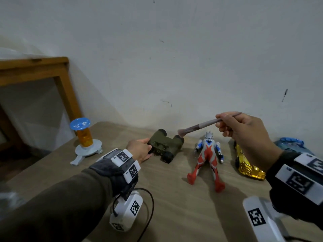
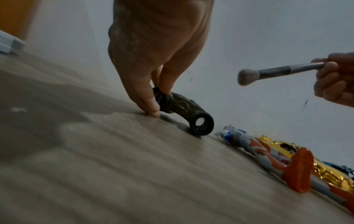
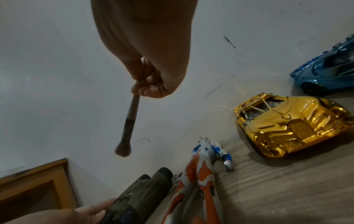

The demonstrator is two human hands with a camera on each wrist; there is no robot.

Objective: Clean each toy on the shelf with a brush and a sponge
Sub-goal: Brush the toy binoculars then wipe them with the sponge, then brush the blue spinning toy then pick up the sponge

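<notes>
Okay, nearest me on the shelf (image 1: 174,206) were only my two wrists with their marker blocks; the wood surface around them carried no toy. My left hand (image 1: 139,151) had thumb and fingers curled round the near end of the olive binoculars (image 1: 166,145), which lay toward the back-left part of the surface, barrels pointing at the wall. My right hand (image 1: 244,133) was raised above the toys, fingers pinched on the handle of the brush (image 1: 201,126). Its bristle head (image 2: 248,76) hung just over the far barrel ends, and I could not tell whether it touched them.

I judged the step to be brushing the binoculars. To do it well I would keep the left grip firm so the toy did not skid, drop the bristles onto the barrels, and sweep lightly along them and into the hinge groove and lens rims, flicking dust away from the other toys.

Right of the binoculars lay the action figure (image 1: 208,154) on its back, head to the wall, then the gold car (image 3: 291,127), then the blue car (image 3: 329,72) near the back-right edge. At the left edge stood an orange-and-blue spinner toy (image 1: 85,138).

No container was in view, and I saw no sponge.
</notes>
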